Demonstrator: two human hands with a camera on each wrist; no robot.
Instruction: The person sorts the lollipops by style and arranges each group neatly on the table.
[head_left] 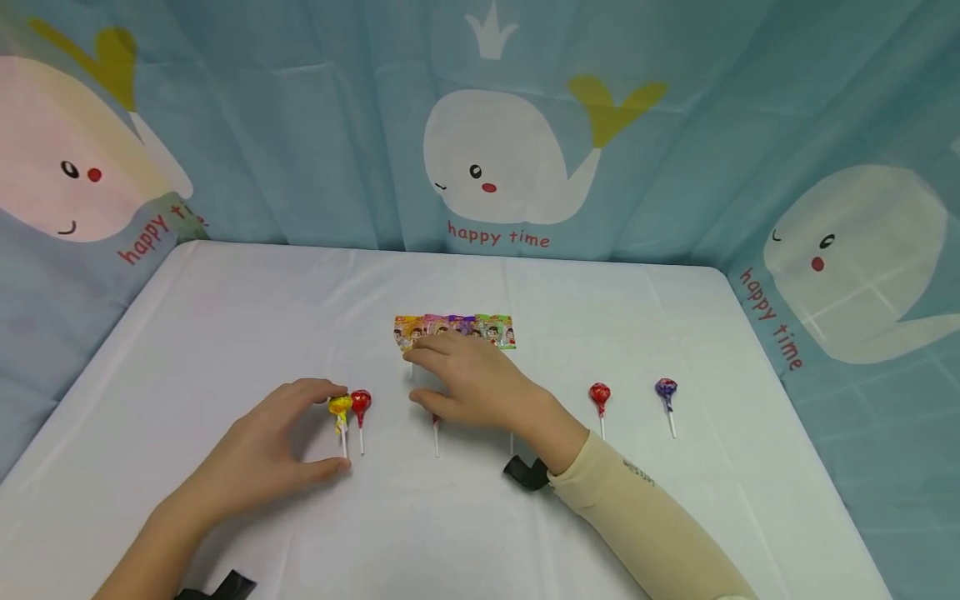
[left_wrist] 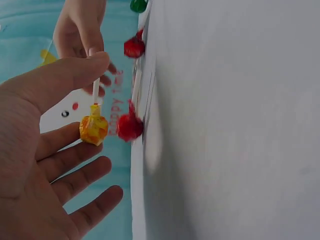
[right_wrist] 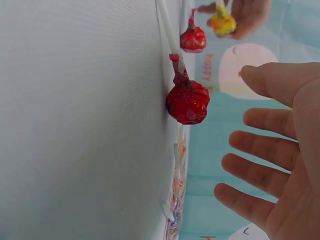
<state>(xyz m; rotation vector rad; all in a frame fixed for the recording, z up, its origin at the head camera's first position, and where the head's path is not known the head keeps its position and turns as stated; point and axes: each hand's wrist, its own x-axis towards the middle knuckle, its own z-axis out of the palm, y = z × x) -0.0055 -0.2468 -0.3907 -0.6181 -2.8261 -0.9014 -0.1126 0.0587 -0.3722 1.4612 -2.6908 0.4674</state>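
My left hand (head_left: 262, 450) holds a yellow lollipop (head_left: 340, 406) lengthwise, the thumb at the stick's end and the index finger at the wrapped candy. Just right of it is a red lollipop (head_left: 362, 402), upright in the head view, stick towards me. My right hand (head_left: 476, 379) hovers with spread fingers and nothing in its grasp. Below it lies another red lollipop (right_wrist: 189, 102), whose head is mostly covered in the head view. A green lollipop (left_wrist: 138, 5) shows at the top of the left wrist view.
Behind the right hand, a row of colourful candy packets (head_left: 495, 332) lies partly covered. A third red lollipop (head_left: 599, 393) and a purple lollipop (head_left: 666, 388) lie to the right on the white table (head_left: 465, 542). A blue whale-print curtain (head_left: 337, 150) encloses the back and sides.
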